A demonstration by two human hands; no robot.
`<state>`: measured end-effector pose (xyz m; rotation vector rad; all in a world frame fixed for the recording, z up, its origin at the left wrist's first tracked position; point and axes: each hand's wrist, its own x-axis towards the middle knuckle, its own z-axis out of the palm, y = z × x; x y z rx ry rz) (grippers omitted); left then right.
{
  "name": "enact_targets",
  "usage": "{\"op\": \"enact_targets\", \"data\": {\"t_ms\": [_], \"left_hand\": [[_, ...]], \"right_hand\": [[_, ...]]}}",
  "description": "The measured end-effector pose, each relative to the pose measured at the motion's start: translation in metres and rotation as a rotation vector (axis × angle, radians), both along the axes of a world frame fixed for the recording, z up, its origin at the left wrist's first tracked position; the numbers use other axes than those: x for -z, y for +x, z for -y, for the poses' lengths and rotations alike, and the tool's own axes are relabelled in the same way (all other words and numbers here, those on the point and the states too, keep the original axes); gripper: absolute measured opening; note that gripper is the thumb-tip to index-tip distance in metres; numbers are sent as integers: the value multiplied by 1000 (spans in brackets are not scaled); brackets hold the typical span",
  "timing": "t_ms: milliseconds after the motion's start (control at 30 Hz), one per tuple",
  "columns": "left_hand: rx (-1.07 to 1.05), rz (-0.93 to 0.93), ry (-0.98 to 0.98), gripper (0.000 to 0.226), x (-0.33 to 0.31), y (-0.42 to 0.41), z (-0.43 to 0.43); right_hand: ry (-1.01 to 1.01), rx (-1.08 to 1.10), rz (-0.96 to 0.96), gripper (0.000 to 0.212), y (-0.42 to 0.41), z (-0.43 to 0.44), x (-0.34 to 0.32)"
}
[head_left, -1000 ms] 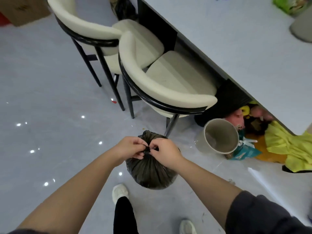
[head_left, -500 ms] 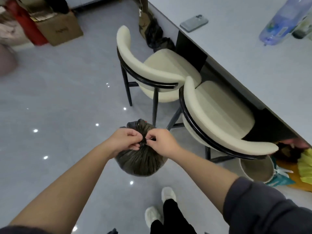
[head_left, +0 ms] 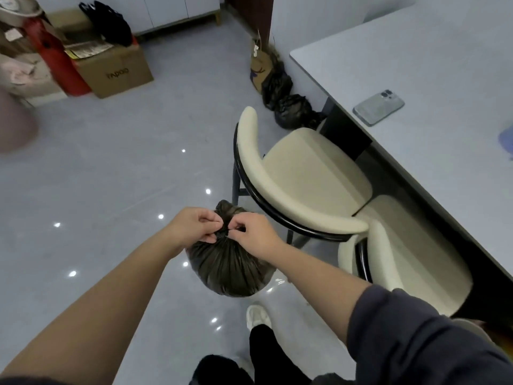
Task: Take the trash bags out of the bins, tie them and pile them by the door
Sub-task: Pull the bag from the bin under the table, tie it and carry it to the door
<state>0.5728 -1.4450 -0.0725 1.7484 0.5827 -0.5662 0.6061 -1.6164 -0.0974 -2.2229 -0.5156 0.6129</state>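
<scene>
- Step in hand: tying. The left hand (head_left: pixel 194 226) and right hand (head_left: pixel 254 234) each pinch the gathered neck of the black trash bag (head_left: pixel 227 269), fingers curled on the plastic and meeting at the twist.
- The bag is full and rounded. It seems to hang from both hands above the floor (head_left: pixel 111 176), just beside the curved back of the cream chair (head_left: pixel 305 173) and well off the tabletop (head_left: pixel 416 79) edge.
- Whether the knot is cinched cannot be told; the fingers hide it.
- Two tied black bags (head_left: pixel 291 109) lie on the floor against the wall, past the tabletop's far corner. This is probably the pile.
- Next, by my reading: pull the ends apart to seat the knot, then carry the bag one-handed round the chair to that pile.
</scene>
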Motion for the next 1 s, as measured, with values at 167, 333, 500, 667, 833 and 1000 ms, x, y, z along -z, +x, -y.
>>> {"op": "enact_targets", "data": {"t_ms": [167,333,500,667,833,1000], "left_hand": [[62,-1,11,6,2,75,-61],[128,4,20,6,10,149,-135],[209,-12,41,6,13,224,-193],[293,-29,58,9,15,301,-228],[362,-21,73,8,19,383,-240],[400,-39,73,11,36,478,-237]], "right_hand": [[28,65,-71,8,63,-63,3],[31,164,-97,7,126,-138,12],[12,247,-106,7,188,-197,20],[22,294,-103,6,256,-233,25],[42,324,-92,2,330,-247,38],[24,391,-98,3,418,-246,58]]}}
